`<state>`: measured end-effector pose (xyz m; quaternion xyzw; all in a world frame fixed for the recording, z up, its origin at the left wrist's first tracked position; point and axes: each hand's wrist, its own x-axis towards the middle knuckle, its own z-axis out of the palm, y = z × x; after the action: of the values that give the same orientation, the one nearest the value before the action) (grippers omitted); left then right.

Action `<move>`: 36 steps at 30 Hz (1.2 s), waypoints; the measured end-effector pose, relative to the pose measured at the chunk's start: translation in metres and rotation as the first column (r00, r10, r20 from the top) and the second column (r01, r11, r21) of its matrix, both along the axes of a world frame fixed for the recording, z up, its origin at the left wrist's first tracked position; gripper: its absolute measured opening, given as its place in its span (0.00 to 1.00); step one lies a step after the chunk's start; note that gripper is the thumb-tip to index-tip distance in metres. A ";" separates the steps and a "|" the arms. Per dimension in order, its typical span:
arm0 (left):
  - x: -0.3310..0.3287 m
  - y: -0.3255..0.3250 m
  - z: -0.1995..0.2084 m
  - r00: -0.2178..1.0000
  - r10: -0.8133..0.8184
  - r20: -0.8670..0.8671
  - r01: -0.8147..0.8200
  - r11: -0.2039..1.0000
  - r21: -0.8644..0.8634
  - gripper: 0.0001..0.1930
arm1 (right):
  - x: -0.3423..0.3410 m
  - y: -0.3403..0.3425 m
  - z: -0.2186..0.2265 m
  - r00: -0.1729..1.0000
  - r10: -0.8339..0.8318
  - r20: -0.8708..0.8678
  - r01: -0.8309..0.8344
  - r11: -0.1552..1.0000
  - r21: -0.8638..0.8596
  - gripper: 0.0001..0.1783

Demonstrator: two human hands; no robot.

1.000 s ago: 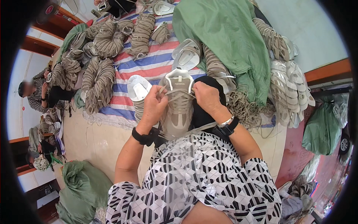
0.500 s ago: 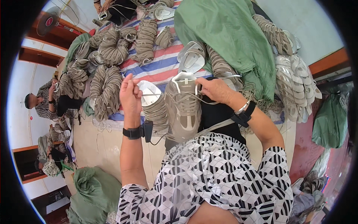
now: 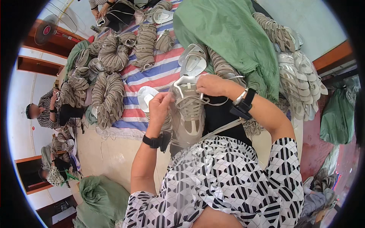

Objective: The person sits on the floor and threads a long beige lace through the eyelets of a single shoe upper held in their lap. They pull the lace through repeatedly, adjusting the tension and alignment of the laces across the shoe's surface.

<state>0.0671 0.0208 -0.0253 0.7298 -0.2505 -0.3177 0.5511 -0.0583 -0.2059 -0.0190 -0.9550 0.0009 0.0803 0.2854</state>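
A beige-grey shoe upper (image 3: 192, 127) with a white-lined collar lies on my lap, its toe toward me. A shoelace (image 3: 190, 102) crosses its eyelet rows, and a loop of it sticks out to the right. At the upper's left edge, level with the upper eyelets, my left hand (image 3: 161, 105) pinches the lace; the fingertips partly hide it. My right hand (image 3: 213, 86) is closed on the right edge of the upper, near the collar, and covers the top eyelets there. Just beyond my left hand stands a stack of nested uppers (image 3: 146, 97) with a white lining showing.
Coiled rows of uppers (image 3: 108, 97) lie on a striped sheet (image 3: 148, 78). A green cloth (image 3: 224, 34) covers a heap ahead, with more stacked uppers (image 3: 298, 81) to the right. A green sack (image 3: 102, 197) sits at lower left. Other people (image 3: 45, 108) work at left and far ahead.
My left hand has come right, from holding the lace stretched out to the left, to the upper's left edge. My right hand has shifted slightly left and up along the collar side.
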 end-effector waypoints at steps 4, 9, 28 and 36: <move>-0.006 0.001 -0.004 0.997 -0.051 0.057 0.052 0.998 -0.017 0.10 | 0.007 0.012 -0.002 0.966 -0.139 -0.220 0.124 0.989 -0.083 0.11; -0.011 -0.002 -0.008 0.998 -0.046 0.041 0.046 0.999 -0.009 0.11 | 0.024 0.000 -0.005 0.906 -0.388 0.172 0.372 0.921 0.117 0.09; -0.007 -0.004 0.007 0.977 -0.121 -0.174 0.123 0.992 0.001 0.09 | 0.015 0.038 -0.009 0.959 -0.281 0.043 0.184 0.729 0.659 0.11; -0.003 -0.010 0.003 0.996 -0.082 0.038 0.081 0.996 0.022 0.10 | 0.009 0.041 -0.023 0.922 -0.304 0.242 0.111 0.804 0.585 0.14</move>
<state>0.0639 0.0113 -0.0219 0.7306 -0.2876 -0.3282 0.5252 -0.0492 -0.1647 -0.0415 -0.8227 0.0365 -0.1128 0.5560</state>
